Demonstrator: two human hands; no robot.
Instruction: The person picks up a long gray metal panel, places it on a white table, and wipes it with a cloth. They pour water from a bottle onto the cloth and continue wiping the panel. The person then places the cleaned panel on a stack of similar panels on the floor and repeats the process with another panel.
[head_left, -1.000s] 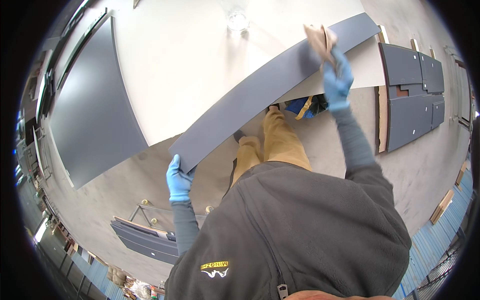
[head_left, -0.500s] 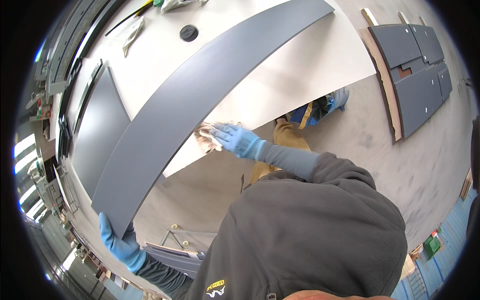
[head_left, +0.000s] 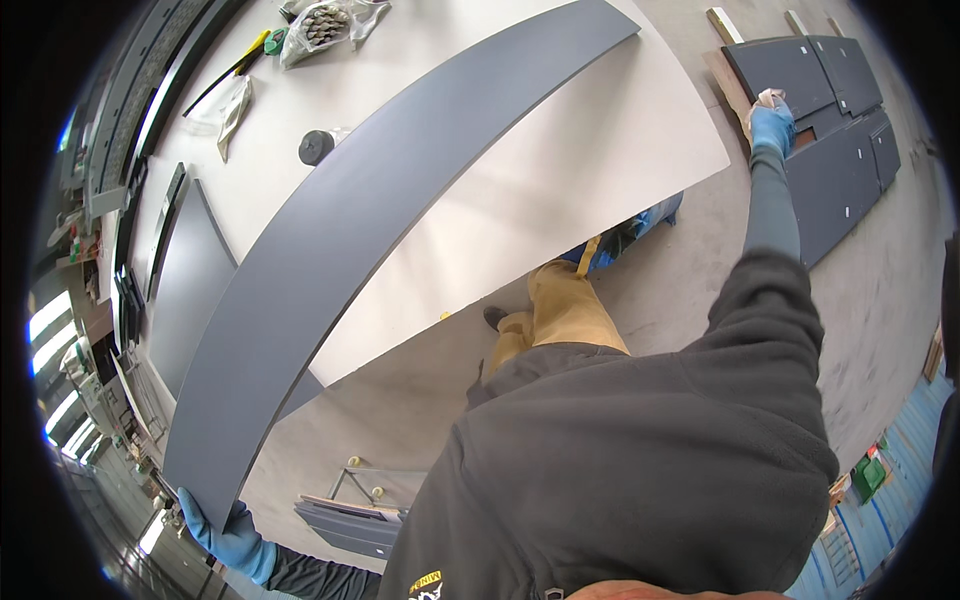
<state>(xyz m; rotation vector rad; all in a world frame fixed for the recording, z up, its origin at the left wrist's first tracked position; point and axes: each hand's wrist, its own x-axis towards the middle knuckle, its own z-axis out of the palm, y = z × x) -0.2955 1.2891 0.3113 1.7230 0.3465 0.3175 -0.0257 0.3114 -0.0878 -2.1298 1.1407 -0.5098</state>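
A long dark grey panel (head_left: pixel 400 200) lies across the white table (head_left: pixel 560 190), its lower left end sticking out past the table. My left hand (head_left: pixel 232 545), in a blue glove, grips that end, thumb on one side and fingers underneath. My right hand (head_left: pixel 773 127), also gloved, is stretched far out to the right, closed on a crumpled pale rag (head_left: pixel 768 98). In the picture it overlaps the edge of a stack of dark grey panels (head_left: pixel 835 180); I cannot tell whether it touches them.
Another grey panel (head_left: pixel 190 290) rests at the table's left. A black round object (head_left: pixel 316 147), a clear bag of small metal parts (head_left: pixel 322 28) and a green-and-yellow tool (head_left: pixel 262 48) lie toward the back. A rack with panels (head_left: pixel 350 525) stands low, near my left arm. A blue bag (head_left: pixel 655 215) is beside the table.
My right hand has swung from the panel's near edge out to the right, taking the rag along. My left hand and the panel's held end have shifted down and left in view.
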